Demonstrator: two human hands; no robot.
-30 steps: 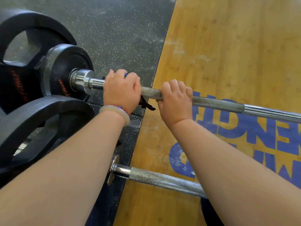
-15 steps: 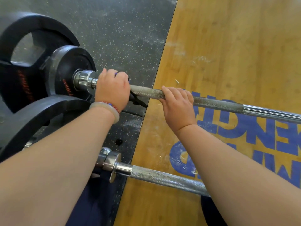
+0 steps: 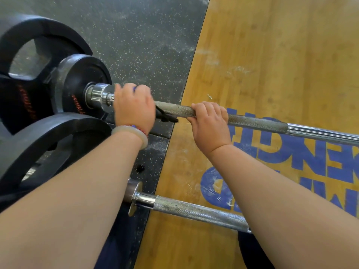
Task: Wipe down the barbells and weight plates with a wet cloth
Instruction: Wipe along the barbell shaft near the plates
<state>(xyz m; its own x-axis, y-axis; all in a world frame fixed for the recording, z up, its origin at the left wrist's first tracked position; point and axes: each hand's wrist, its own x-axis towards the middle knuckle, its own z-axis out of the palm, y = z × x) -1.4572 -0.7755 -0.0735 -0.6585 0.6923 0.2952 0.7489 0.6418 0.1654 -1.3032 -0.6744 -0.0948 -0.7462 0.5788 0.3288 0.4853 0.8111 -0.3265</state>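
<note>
1. Second barbell (image 3: pixel 194 210): lies nearer to us than either hand, under our forearms and roughly parallel to the gripped bar. Neither hand touches it.
2. Near weight plate (image 3: pixel 48 136): dark, to the left of our left wrist and just below it.
3. Left hand (image 3: pixel 134 107): fingers curled fully over the bar, clasping the cloth (image 3: pixel 165 115) around it. A dark tail of cloth hangs out on the hand's right side.
4. Right hand (image 3: pixel 209 121): fingers curled over the bare knurled shaft, gripping it just right of the cloth tail. It is near the left hand but apart from it.
5. Barbell in work (image 3: pixel 256 123): its long axis runs left to right through both fists. The collar sits just left of the left hand, and most of the shaft extends beyond the right hand. We judge any wiping stroke must follow this axis. The left hand is nearer the plates, and the right hand blocks a rightward pass.
6. Small weight plate (image 3: pixel 83 82) and large weight plate (image 3: pixel 38 35): mounted left of the left hand, the large one farther out.
7. Rubber floor (image 3: pixel 145 35): beyond the left hand.
</note>
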